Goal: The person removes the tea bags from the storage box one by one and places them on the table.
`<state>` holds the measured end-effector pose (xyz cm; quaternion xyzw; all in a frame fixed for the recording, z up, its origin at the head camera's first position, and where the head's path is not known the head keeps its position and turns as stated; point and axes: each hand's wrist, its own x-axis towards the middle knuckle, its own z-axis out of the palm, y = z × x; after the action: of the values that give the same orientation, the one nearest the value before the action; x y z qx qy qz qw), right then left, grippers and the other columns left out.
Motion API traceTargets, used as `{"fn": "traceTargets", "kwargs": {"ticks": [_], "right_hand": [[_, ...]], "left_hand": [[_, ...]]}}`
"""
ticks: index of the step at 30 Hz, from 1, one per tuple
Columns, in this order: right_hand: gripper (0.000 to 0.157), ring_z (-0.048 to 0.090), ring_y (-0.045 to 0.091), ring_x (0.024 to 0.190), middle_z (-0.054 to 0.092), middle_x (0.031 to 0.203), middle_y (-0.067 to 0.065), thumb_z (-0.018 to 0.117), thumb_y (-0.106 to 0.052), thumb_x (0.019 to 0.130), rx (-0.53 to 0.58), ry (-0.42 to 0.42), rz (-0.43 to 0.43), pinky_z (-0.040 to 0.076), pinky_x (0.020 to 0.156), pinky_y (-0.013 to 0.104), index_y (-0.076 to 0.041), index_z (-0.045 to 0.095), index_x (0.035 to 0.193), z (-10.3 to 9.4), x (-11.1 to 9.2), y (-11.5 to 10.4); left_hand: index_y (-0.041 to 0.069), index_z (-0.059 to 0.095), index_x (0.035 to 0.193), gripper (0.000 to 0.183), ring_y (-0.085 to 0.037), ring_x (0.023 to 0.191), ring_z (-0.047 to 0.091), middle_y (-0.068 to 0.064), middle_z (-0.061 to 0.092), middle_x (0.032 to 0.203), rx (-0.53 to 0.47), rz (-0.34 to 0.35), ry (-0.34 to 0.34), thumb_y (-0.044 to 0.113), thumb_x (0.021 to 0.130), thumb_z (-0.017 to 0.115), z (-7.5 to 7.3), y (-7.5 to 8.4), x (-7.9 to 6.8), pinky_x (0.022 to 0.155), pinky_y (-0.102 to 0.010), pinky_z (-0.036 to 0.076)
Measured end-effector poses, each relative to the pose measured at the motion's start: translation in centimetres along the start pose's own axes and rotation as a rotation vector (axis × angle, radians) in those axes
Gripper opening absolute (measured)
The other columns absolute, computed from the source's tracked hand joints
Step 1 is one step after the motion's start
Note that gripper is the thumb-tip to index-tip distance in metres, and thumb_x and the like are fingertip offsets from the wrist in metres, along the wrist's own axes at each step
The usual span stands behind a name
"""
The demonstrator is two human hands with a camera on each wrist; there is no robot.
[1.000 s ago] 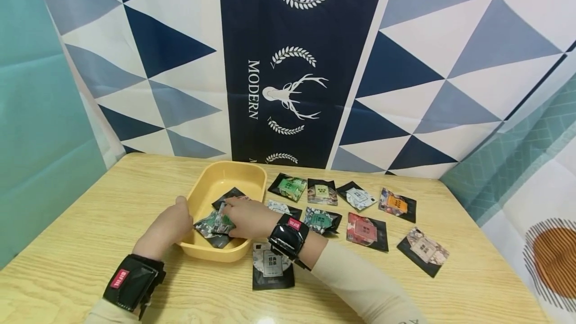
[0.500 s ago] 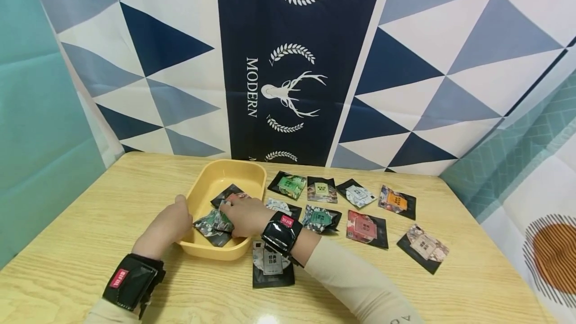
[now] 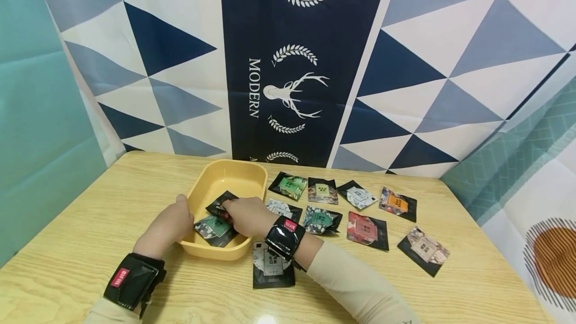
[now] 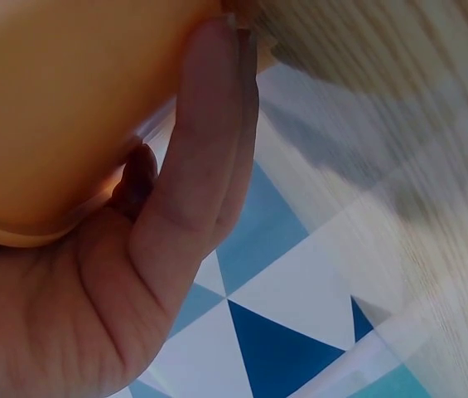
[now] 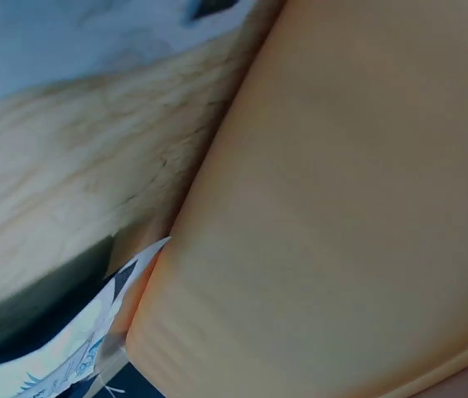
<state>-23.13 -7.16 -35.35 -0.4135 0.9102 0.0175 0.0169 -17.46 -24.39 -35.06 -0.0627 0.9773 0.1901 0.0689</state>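
Note:
My left hand [image 3: 173,221] holds the left wall of a yellow plastic bin [image 3: 229,165]. In the left wrist view its fingers [image 4: 196,141] lie along the bin's outer wall and the thumb is mostly hidden. Over the right rim reaches my right hand [image 3: 252,216], its fingertips pinching a tilted black tea packet [image 3: 220,201] inside the bin. Below that, a green-labelled packet [image 3: 217,226] lies on the bin floor. The right wrist view is mostly the bin's outer wall [image 5: 325,191], which hides the right fingers.
Right of the bin, several tea packets lie spread on the wooden table, among them a red-labelled one [image 3: 366,230] and an orange-labelled one [image 3: 398,204]. A white-labelled packet [image 3: 272,266] lies in front, beneath the right wrist. A patterned cloth [image 3: 283,64] hangs behind.
My right hand has shifted from the green packets to the black packet, which now tilts up in its fingers. The green-labelled packet's face shows more fully. The left hand stays on the bin.

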Motion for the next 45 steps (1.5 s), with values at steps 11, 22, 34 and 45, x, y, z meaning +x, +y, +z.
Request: {"fn": "traceTargets", "kwargs": {"ticks": [11, 22, 34, 45], "right_hand": [[0.016, 0.057, 0.009, 0.076, 0.061, 0.086, -0.005, 0.063, -0.016, 0.088, 0.094, 0.106, -0.011, 0.046, 0.061, 0.028, -0.017, 0.059, 0.103, 0.0, -0.5, 0.0], [0.023, 0.059, 0.008, 0.083, 0.057, 0.09, -0.004, 0.061, -0.018, 0.089, 0.047, 0.273, -0.054, 0.048, 0.064, 0.025, -0.013, 0.052, 0.111, 0.0, -0.7, -0.1], [0.056, 0.059, 0.015, 0.108, 0.059, 0.12, 0.002, 0.058, 0.009, 0.079, 0.136, 0.352, -0.04, 0.05, 0.086, 0.028, -0.012, 0.046, 0.13, -2.1, -3.1, 0.7], [0.057, 0.057, 0.018, 0.114, 0.058, 0.128, 0.005, 0.052, 0.013, 0.081, 0.128, 0.348, 0.003, 0.049, 0.091, 0.032, -0.012, 0.047, 0.132, -3.9, -8.1, 3.0]], "left_hand": [[-0.019, 0.027, 0.114, 0.032, -0.023, 0.06, 0.055, -0.02, 0.056, 0.071, -0.001, -0.006, 0.011, 0.003, 0.092, 0.034, 0.3, -0.1, 0.2, 0.054, -0.033, 0.045], [-0.019, 0.028, 0.11, 0.029, -0.023, 0.06, 0.055, -0.021, 0.055, 0.071, -0.005, 0.011, 0.018, 0.003, 0.092, 0.035, 0.2, -0.1, 0.0, 0.053, -0.034, 0.046], [-0.019, 0.029, 0.109, 0.029, -0.023, 0.06, 0.056, -0.02, 0.055, 0.07, 0.002, 0.019, 0.031, 0.003, 0.092, 0.036, 0.2, -0.1, 0.0, 0.054, -0.034, 0.046], [-0.019, 0.028, 0.112, 0.031, -0.023, 0.062, 0.055, -0.02, 0.055, 0.073, -0.017, 0.02, 0.006, 0.004, 0.093, 0.036, -0.1, -0.1, -0.2, 0.055, -0.034, 0.045]]}}
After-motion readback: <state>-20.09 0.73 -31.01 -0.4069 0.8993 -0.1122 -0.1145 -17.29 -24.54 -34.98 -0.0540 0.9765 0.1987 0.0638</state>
